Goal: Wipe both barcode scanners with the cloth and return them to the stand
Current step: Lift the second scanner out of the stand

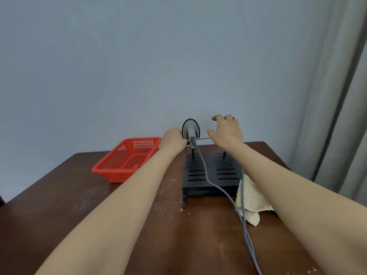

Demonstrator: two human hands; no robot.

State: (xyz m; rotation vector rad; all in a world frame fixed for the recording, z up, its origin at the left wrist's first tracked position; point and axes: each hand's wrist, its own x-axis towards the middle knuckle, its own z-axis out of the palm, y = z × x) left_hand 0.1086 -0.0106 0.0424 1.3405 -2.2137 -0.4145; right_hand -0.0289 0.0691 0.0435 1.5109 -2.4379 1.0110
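**A:** Where are the hands?

**B:** Apart, both up at the stand's rail near the far edge of the bench point(178, 239). The left hand point(173, 141) sits against the grey scanner point(191, 130) hanging there. Its fingers are hidden, so I cannot tell whether it grips. The right hand point(226, 133) arches over something dark, presumably the second scanner, which is mostly hidden, so its grip is unclear too.

**A:** How will a scanner handle?

**B:** Probably light, stiff plastic, smooth enough to slip. I'd take it by the handle, under the head, and mind the grey cable point(206, 174) trailing across the black stand point(210, 172).

**A:** And the cloth?

**B:** The cloth point(250, 197) lies soft and crumpled beside the stand, toward the right edge. A red basket point(127, 161) sits to the stand's left.
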